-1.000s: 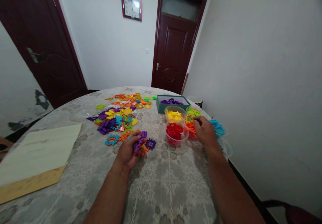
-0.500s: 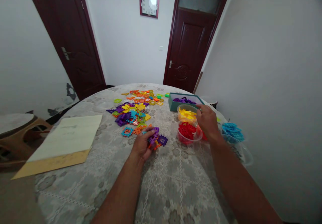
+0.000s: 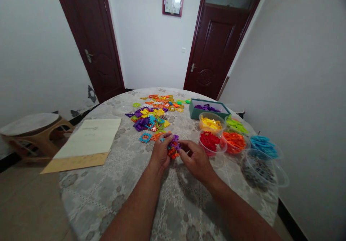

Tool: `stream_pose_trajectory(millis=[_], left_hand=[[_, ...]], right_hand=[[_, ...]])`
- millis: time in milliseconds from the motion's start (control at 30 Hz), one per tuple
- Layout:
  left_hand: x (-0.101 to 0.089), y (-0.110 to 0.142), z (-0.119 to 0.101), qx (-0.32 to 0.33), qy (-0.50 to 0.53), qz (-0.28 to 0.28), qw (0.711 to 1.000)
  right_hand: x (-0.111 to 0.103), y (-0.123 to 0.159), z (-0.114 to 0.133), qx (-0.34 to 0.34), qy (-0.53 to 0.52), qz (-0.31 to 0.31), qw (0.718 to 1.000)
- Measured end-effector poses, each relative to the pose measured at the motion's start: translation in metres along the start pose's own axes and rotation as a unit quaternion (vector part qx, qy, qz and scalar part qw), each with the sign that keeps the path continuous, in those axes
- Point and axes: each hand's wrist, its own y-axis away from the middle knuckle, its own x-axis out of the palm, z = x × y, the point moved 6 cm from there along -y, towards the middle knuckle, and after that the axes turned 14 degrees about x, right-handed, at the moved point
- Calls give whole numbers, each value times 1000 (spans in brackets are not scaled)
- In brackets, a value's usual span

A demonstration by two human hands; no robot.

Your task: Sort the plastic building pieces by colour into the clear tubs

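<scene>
My left hand (image 3: 161, 153) is closed around a small bunch of interlocking plastic pieces (image 3: 173, 148), purple and orange-red, held low over the table. From the right, my right hand (image 3: 198, 161) meets the bunch, thumb and fingers pinching at its right edge; the piece between those fingertips is mostly hidden. Just beyond my left hand lies a mixed pile of plastic pieces (image 3: 151, 120) in purple, yellow, blue and green. A blue square piece (image 3: 145, 137) rests at the near edge of that pile.
Clear tubs hold red (image 3: 209, 141), yellow (image 3: 211, 124), orange (image 3: 234, 142), green (image 3: 236, 124), blue (image 3: 262, 146) and grey pieces (image 3: 258, 169). A teal box (image 3: 196, 113) of purple pieces stands behind them. Paper sheets (image 3: 89, 136) lie left on the patterned tablecloth (image 3: 129, 197); a stool (image 3: 35, 125) stands beyond.
My right hand has come back from beside the yellow tub and the box to the bunch in my left hand. The view has shifted, showing the green and orange tubs fully.
</scene>
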Motion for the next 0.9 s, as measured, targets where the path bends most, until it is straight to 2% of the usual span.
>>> stream_pose_trajectory(millis=[167, 333, 433, 633, 767, 800, 833, 867, 900], left_hand=[[3, 2, 0, -8, 4, 5, 1000], [-3, 1, 0, -33, -16, -17, 999], [-5, -1, -1, -40, -30, 3, 999], [-4, -1, 1, -62, -36, 35, 997], [-5, 1, 2, -73, -44, 21, 996], [-5, 1, 2, -73, -47, 16, 996], [-4, 1, 3, -73, -49, 13, 996], [-4, 1, 3, -72, -50, 11, 996], [-4, 1, 3, -73, -50, 11, 996]], right_hand=[[-15, -3, -16, 51, -70, -7, 996], [-39, -9, -21, 80, -51, -29, 995], [-54, -15, -24, 92, -49, -19, 994], [-73, -19, -36, 117, -72, 63, 989], [-80, -25, -35, 140, -2, 178, 974], [-85, -31, -32, 137, 21, 184, 973], [-94, -41, -29, 131, 37, 166, 977], [-106, -54, -26, 128, 42, 117, 984], [-122, -68, -23, 125, 32, 42, 991]])
